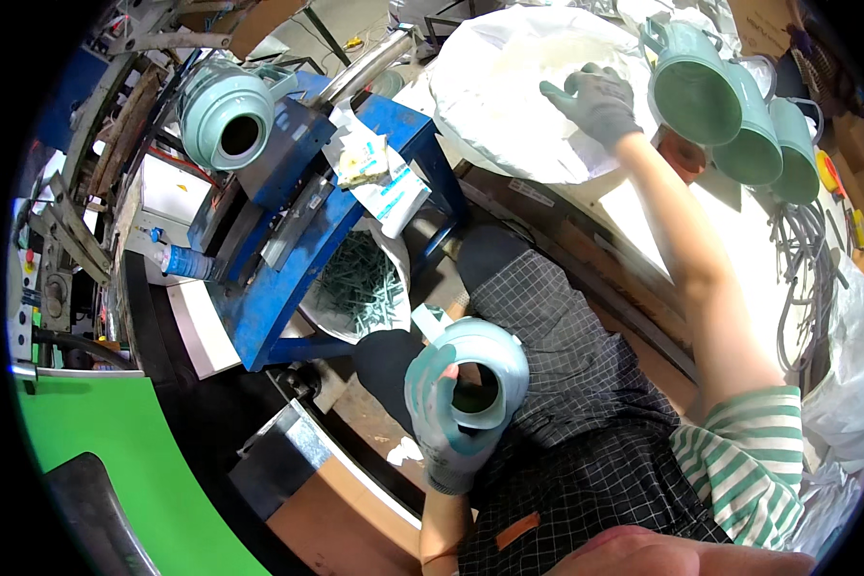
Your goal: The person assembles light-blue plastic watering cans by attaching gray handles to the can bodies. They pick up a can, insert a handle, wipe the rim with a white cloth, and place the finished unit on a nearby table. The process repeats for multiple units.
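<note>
Where the green jug [499,348] sits: over the lap [576,331], mouth turned up toward the head, handle pointing away from the body.
Left hand [446,432]: gloved, wrapped around the jug's near side; a firm, even hold seems best while the other arm is stretched out.
Right hand [597,104]: gloved, grasping nothing visible, fingers loosely parted at the white plastic sheet [504,82]; whether it presses, I cannot tell. A flat palm should slide better than fingertips.
Three green containers [754,149]: near the right wrist, worth passing wide, since a nudge might topple them.
White tub [396,247]: beyond the left knee, holding green scraps [360,283].
</note>
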`<control>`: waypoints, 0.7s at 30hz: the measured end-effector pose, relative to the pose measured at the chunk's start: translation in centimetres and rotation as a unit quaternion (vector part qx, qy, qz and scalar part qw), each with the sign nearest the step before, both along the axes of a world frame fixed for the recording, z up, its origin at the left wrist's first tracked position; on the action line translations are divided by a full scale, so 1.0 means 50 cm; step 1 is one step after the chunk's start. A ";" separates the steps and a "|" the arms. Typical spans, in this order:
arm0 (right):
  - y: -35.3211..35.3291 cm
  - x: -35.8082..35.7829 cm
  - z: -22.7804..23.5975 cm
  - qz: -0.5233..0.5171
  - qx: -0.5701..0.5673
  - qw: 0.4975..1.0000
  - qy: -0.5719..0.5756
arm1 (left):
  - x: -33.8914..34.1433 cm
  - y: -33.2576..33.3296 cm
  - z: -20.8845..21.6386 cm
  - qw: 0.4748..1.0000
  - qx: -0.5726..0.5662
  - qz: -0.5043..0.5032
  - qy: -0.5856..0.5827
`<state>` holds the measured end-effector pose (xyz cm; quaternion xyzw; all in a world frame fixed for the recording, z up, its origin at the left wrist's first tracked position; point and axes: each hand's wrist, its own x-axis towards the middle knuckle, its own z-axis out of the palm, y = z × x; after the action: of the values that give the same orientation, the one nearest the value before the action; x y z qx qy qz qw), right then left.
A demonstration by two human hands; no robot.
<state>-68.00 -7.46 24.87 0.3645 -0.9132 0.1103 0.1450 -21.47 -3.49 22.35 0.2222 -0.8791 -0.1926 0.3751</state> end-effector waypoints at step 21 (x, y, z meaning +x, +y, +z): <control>0.096 0.478 0.043 0.392 -0.004 0.557 -0.732 | 0.039 -0.007 -0.013 0.991 -0.094 0.066 -0.072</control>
<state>-44.07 -2.65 26.99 0.4800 -0.4717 0.3890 -0.6291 -19.53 -3.84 21.72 0.2570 -0.9014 -0.0670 0.3420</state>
